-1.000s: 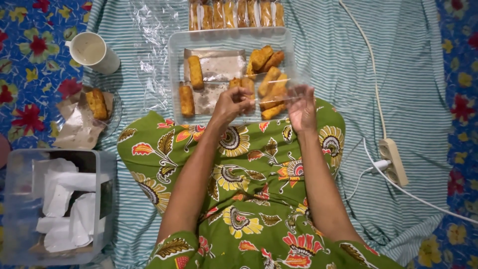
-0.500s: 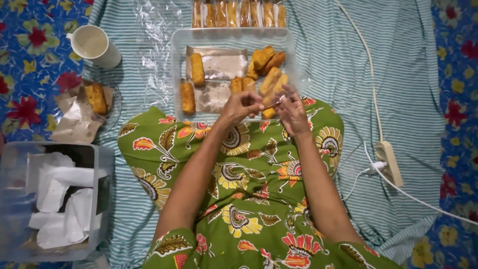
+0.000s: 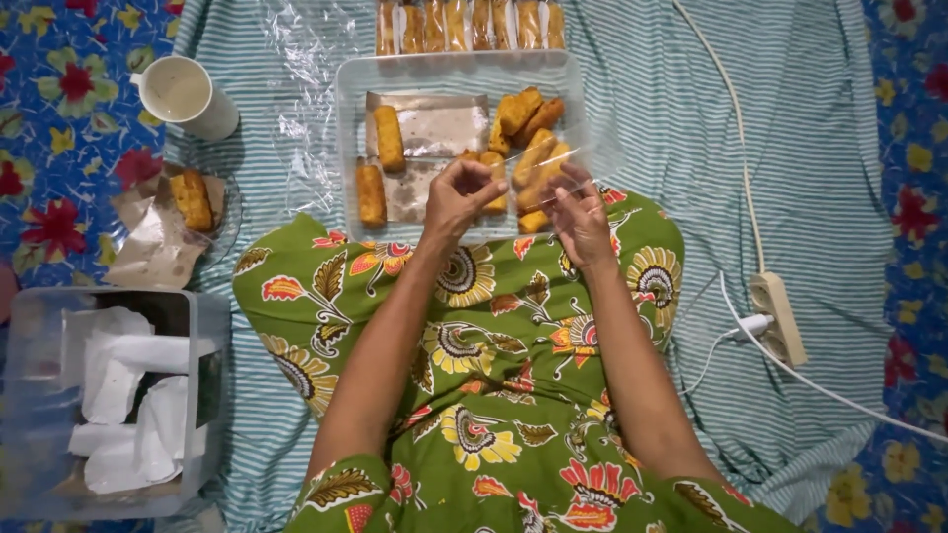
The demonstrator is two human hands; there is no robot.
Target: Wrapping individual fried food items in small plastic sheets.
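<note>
I sit on the floor in a green patterned dress. My left hand [image 3: 459, 197] and my right hand [image 3: 581, 215] are raised over my lap, pinching the two ends of a small clear plastic wrapper [image 3: 563, 170] between them. Just beyond them lies a clear rectangular tray [image 3: 352, 118] lined with brown paper and holding several golden fried rolls [image 3: 389, 138], most of them piled at its right side [image 3: 528, 123]. Past the tray a row of wrapped rolls [image 3: 464, 25] lies on the striped cloth.
A white cup [image 3: 183, 96] stands at the far left. Near it a roll sits on crumpled paper in a small dish [image 3: 193, 202]. A clear box with white paper pieces [image 3: 109, 395] is at my left. A white power strip and cable [image 3: 778, 316] lie at right.
My hands have lifted from the pile of rolls and drawn apart a little, now stretching the clear wrapper between them. The view has shifted slightly downward.
</note>
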